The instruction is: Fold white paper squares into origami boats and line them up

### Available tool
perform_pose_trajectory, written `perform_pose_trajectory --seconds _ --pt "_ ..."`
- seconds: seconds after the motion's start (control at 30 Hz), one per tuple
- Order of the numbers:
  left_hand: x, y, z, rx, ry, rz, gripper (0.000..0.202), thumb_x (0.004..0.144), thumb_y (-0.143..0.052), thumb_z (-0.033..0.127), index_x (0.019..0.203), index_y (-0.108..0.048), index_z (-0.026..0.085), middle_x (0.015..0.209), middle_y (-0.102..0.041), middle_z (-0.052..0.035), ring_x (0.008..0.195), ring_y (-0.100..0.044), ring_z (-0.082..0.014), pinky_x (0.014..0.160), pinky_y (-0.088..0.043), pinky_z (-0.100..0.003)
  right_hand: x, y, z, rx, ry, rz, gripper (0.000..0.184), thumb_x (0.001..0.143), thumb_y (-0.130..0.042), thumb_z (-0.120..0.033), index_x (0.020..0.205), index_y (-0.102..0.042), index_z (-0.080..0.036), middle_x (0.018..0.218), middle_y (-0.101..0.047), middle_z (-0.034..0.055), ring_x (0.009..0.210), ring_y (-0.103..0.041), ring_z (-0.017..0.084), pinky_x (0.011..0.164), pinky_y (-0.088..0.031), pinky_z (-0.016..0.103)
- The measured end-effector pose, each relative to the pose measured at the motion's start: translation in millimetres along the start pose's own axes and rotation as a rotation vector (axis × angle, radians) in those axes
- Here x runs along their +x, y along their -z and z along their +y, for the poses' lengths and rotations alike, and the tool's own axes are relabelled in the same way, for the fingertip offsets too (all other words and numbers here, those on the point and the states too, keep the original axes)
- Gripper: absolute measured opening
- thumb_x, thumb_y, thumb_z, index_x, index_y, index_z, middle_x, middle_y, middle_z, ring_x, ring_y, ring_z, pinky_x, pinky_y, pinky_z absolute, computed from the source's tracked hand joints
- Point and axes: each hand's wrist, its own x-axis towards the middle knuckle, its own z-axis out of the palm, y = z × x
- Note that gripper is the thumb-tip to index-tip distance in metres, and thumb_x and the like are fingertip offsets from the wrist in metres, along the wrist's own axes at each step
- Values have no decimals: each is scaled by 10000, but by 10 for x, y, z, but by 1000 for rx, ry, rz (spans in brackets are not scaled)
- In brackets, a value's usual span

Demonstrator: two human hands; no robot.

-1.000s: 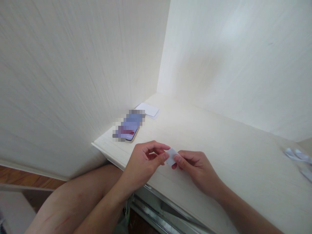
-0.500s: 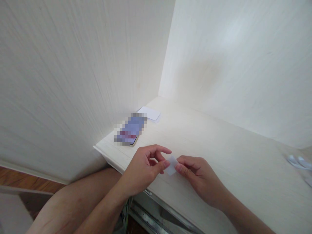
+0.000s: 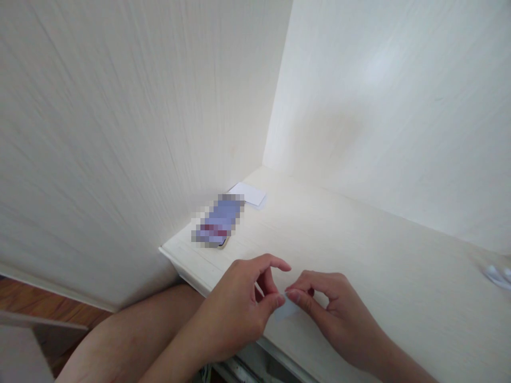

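A small whitish piece of paper (image 3: 286, 309) shows between and below my fingertips, near the front edge of the desk (image 3: 359, 255). My left hand (image 3: 255, 298) pinches its left side with the thumb against a curled finger, while the index finger arches free above. From the right, my right hand (image 3: 333, 303) grips the upper edge between thumb and index finger. Both sets of fingertips almost meet. Part of the paper is hidden behind the thumbs, and it blends into the pale desk top.
A phone (image 3: 219, 221) with a blurred-out screen lies to the left on the desk. Behind it, white sheets of paper (image 3: 250, 194) rest by the wall (image 3: 159, 106). A white crumpled-looking item (image 3: 499, 276) is at the right edge. Under the desk is an open drawer or shelf space.
Both hands have moved slightly down in view, their fingertips closer together. The paper, earlier facing up as a small diamond, now hangs lower beneath the fingers. The whole view has shifted slightly.
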Motion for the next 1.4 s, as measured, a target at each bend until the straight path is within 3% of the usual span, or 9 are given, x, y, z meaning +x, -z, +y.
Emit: perform_pose_trajectory --seconds 0.23,0.47,0.57,0.67,0.8,0.97,1.1,1.2,1.4 --pt "107 -71 -27 -345 123 28 344 795 -749 278 1128 -701 210 805 -674 9 661 -641 -144 623 -510 -274 6 16 1 50 3 140 310 973 -607 -399 752 -755 -240 669 -727 -29 625 -633 133 627 -443 253" --pt "117 -83 -69 -303 79 76 287 798 -736 209 1084 -705 207 756 -661 22 707 -649 -137 632 -486 -249 20 -16 35 64 -82 86 378 944 -605 -439 683 -747 -204 581 -667 1 556 -567 148 553 -413 265" --pt "131 -121 -81 -364 118 87 354 772 -768 245 1115 -692 203 818 -674 13 689 -671 -147 634 -537 -276 18 2 36 92 -92 161 364 938 -611 -425 684 -740 -198 614 -693 11 591 -593 154 588 -431 268" --pt "148 -148 -96 -427 133 60 357 755 -758 214 1098 -671 173 733 -683 22 636 -678 -153 644 -561 -299 36 14 50 142 -117 216 371 927 -630 -440 663 -719 -195 611 -686 14 590 -576 149 589 -433 268" --pt "158 -132 -127 -434 134 52 366 747 -749 170 1093 -631 164 635 -685 41 621 -687 -157 643 -566 -290 73 -3 94 303 -197 123 383 891 -688 -495 666 -703 -185 581 -657 7 539 -531 127 534 -415 253" --pt "170 -91 -160 -484 172 105 397 753 -779 218 1112 -618 166 667 -696 36 608 -703 -161 555 -565 -256 79 -6 117 515 -261 62 344 834 -775 -497 731 -719 -174 648 -729 34 591 -644 138 608 -520 266" --pt "170 -81 -191 -413 135 105 221 825 -731 275 1005 -660 168 720 -710 7 671 -714 -162 569 -577 -253 91 -5 115 599 -317 1 336 800 -806 -494 774 -718 -170 679 -741 34 618 -681 145 626 -554 276" --pt "144 -82 -190 -332 121 84 175 840 -713 280 976 -694 173 706 -698 5 666 -692 -165 560 -562 -258 109 -27 126 557 -265 40 324 787 -819 -477 861 -732 -175 695 -722 7 608 -646 123 603 -529 257" --pt "110 -68 -146 113 -5 162 108 869 -679 248 921 -756 193 862 -741 -30 682 -624 -154 621 -470 -287 105 -80 200 413 -269 31 293 805 -798 -440 904 -725 -174 735 -729 27 654 -662 156 661 -541 306"
